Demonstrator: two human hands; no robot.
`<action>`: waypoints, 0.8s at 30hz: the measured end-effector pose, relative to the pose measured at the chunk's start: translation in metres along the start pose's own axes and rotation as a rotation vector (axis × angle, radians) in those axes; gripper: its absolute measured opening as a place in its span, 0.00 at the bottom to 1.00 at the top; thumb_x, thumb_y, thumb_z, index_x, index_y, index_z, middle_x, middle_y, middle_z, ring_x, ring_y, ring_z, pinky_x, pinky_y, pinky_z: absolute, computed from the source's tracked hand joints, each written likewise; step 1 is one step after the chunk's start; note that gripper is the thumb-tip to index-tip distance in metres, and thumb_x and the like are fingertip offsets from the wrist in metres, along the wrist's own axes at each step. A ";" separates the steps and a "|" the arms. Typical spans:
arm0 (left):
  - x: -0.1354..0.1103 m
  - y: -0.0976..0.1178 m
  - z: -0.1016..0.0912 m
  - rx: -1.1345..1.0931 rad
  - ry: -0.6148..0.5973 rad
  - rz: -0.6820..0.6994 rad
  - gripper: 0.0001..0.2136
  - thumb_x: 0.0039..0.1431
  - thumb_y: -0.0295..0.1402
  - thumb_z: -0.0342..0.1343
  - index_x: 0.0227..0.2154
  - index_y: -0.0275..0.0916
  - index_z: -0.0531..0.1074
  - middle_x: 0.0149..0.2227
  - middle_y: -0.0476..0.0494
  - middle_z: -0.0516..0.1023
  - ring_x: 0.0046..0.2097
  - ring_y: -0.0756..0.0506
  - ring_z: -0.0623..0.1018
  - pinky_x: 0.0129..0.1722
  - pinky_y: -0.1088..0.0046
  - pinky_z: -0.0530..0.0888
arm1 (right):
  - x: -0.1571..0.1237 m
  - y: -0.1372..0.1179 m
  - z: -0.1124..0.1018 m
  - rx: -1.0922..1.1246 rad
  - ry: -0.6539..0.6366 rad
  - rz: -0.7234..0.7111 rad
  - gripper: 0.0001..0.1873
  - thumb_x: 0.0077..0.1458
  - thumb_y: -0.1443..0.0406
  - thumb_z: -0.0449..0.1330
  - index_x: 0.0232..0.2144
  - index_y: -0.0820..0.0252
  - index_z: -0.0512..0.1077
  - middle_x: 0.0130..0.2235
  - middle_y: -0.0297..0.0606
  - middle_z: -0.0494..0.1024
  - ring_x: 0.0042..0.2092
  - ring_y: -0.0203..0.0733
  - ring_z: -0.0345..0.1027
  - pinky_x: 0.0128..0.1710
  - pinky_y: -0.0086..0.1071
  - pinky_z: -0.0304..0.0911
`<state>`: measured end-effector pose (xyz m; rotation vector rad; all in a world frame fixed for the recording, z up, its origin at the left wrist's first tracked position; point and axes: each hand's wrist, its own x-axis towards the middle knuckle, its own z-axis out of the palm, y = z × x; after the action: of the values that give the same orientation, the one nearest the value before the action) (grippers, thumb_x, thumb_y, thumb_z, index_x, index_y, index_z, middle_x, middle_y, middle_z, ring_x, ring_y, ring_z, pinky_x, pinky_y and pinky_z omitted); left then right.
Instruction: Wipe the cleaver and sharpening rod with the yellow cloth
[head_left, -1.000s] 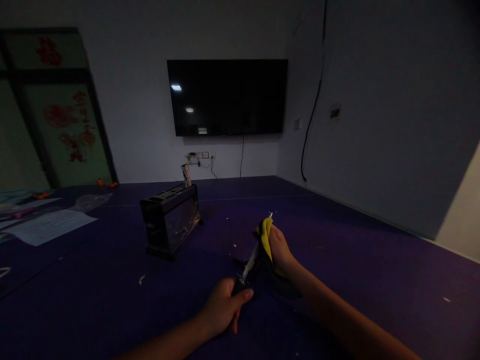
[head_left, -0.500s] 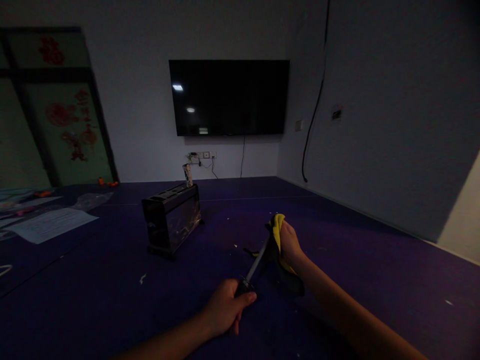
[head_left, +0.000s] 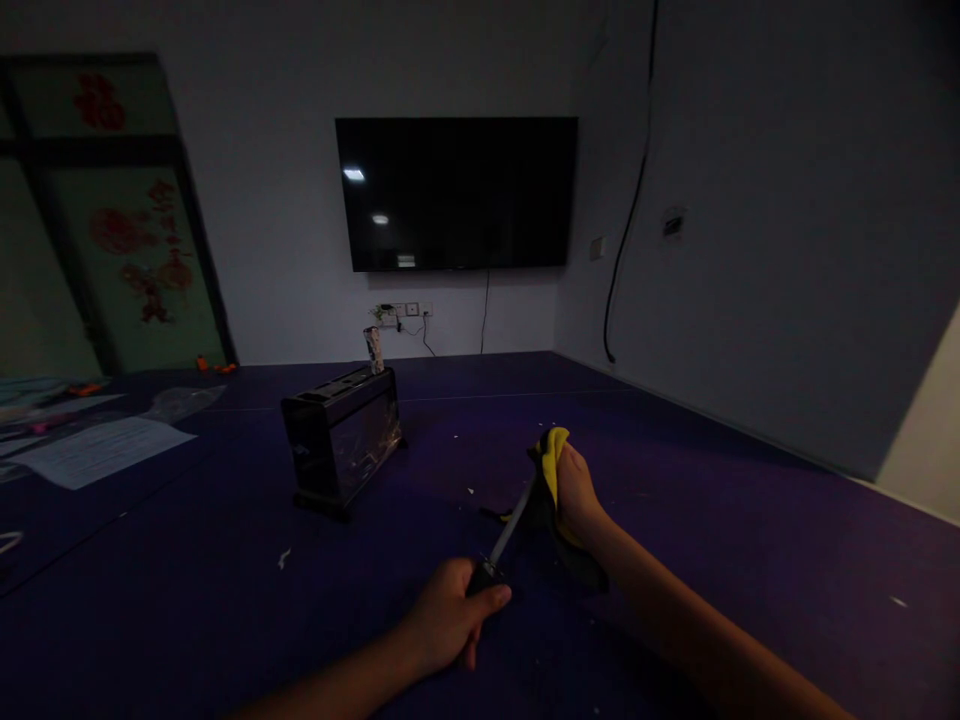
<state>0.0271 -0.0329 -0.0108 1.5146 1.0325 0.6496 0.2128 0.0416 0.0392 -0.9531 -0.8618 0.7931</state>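
Quietly, the person's left grip (head_left: 448, 612) is clenching the black handle (head_left: 485, 576) of a slim-bladed knife (head_left: 513, 523), while the right grip (head_left: 577, 488) is pinching a yellow-and-dark cloth (head_left: 553, 462) over the blade's far end, hiding the tip. The knife is stretching between them, its long axis slanting from near left to far right over the purple surface (head_left: 210, 620); the left grip is sitting nearer. Farther left, a black slotted stand (head_left: 341, 445) is standing apart.
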 end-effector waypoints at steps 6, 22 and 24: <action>0.001 -0.001 0.000 -0.015 0.000 0.020 0.20 0.43 0.52 0.53 0.21 0.39 0.57 0.11 0.59 0.59 0.12 0.54 0.62 0.12 0.80 0.55 | -0.005 -0.002 0.003 0.035 -0.001 0.003 0.09 0.49 0.57 0.51 0.25 0.55 0.65 0.20 0.29 0.69 0.21 0.37 0.61 0.20 0.28 0.57; 0.001 -0.001 0.000 0.009 -0.006 0.035 0.20 0.43 0.53 0.53 0.22 0.39 0.59 0.11 0.59 0.59 0.12 0.54 0.60 0.13 0.79 0.55 | 0.008 -0.006 -0.005 0.079 0.023 0.023 0.08 0.46 0.58 0.54 0.24 0.56 0.64 0.19 0.27 0.67 0.20 0.35 0.60 0.19 0.26 0.56; 0.001 -0.002 0.000 0.005 -0.007 0.029 0.21 0.43 0.53 0.53 0.22 0.39 0.58 0.11 0.59 0.59 0.12 0.54 0.60 0.13 0.79 0.56 | 0.009 -0.006 -0.006 0.081 0.026 0.022 0.07 0.45 0.59 0.54 0.24 0.56 0.64 0.19 0.27 0.67 0.20 0.34 0.59 0.19 0.26 0.56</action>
<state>0.0271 -0.0322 -0.0124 1.5376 1.0085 0.6623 0.2232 0.0449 0.0448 -0.9005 -0.7923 0.8269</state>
